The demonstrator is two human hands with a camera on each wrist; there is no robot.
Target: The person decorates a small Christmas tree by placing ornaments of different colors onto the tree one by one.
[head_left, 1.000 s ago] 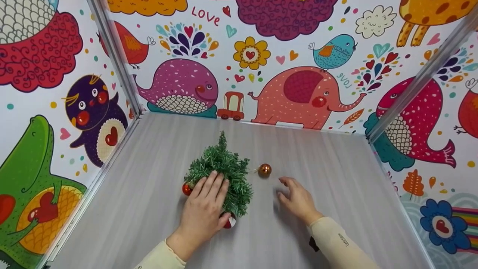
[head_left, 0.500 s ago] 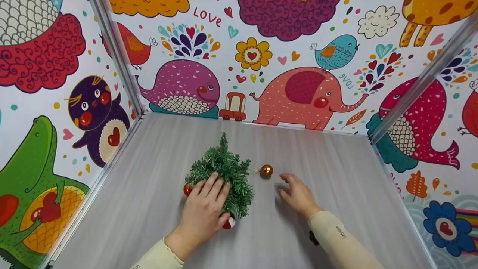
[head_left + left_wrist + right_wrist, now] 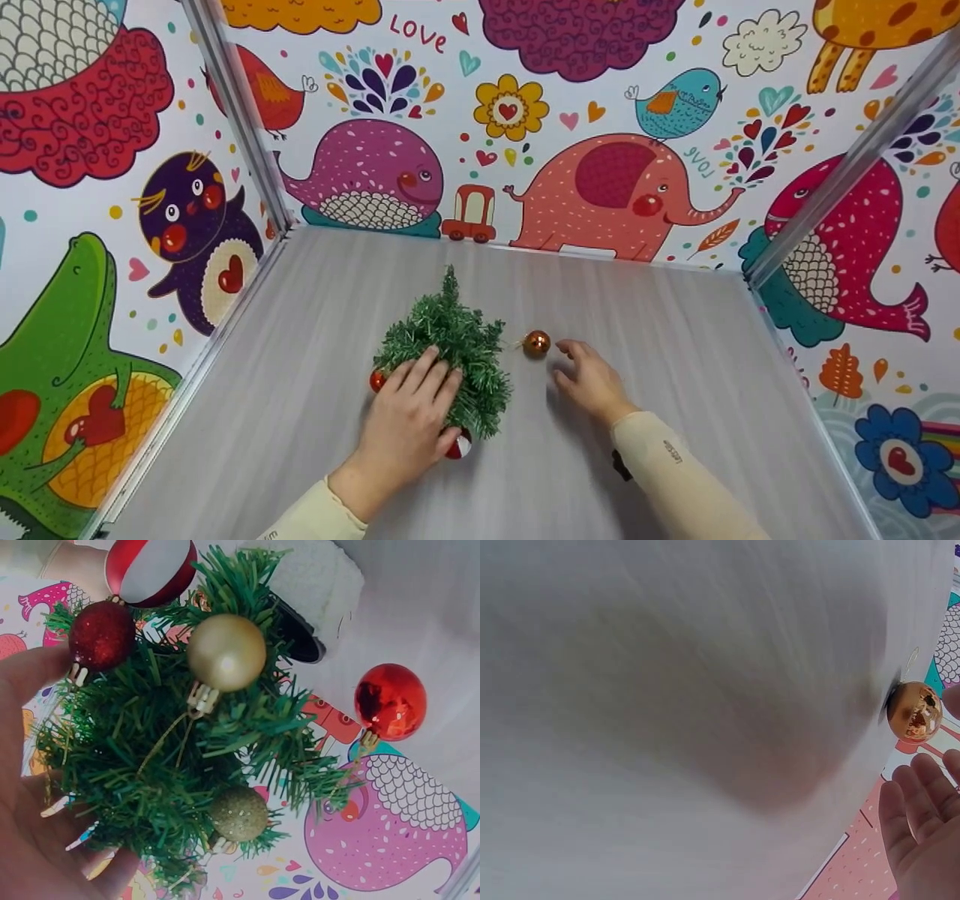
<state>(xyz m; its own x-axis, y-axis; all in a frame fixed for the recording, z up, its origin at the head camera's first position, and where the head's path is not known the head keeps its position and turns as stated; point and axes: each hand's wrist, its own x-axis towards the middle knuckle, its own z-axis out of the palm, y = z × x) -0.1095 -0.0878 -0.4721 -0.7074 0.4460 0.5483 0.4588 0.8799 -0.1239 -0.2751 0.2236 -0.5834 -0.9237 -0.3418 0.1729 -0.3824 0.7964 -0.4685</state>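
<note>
A small green artificial Christmas tree (image 3: 442,337) stands on the table. My left hand (image 3: 409,412) rests on its near side, fingers spread over the branches. In the left wrist view, a matte gold bauble (image 3: 226,652), a glittery dark-red bauble (image 3: 102,636), a shiny red bauble (image 3: 391,702), a glittery gold bauble (image 3: 238,814) and a red-and-white bauble (image 3: 150,570) hang on the tree; my thumb is right at the dark-red one. To the right of the tree lies a shiny copper bauble (image 3: 536,344) with a thin gold loop. My right hand (image 3: 594,381) is beside it, fingers parted.
The grey wood-grain table (image 3: 300,300) is bounded at the back and sides by walls (image 3: 600,97) printed with cartoon animals. Metal posts (image 3: 240,120) stand at the corners. A dark base (image 3: 296,634) and pale cloth show under the tree in the left wrist view.
My right hand has moved slightly left and up, closer to the copper bauble. My left hand stays on the tree. The head view has shifted a little.
</note>
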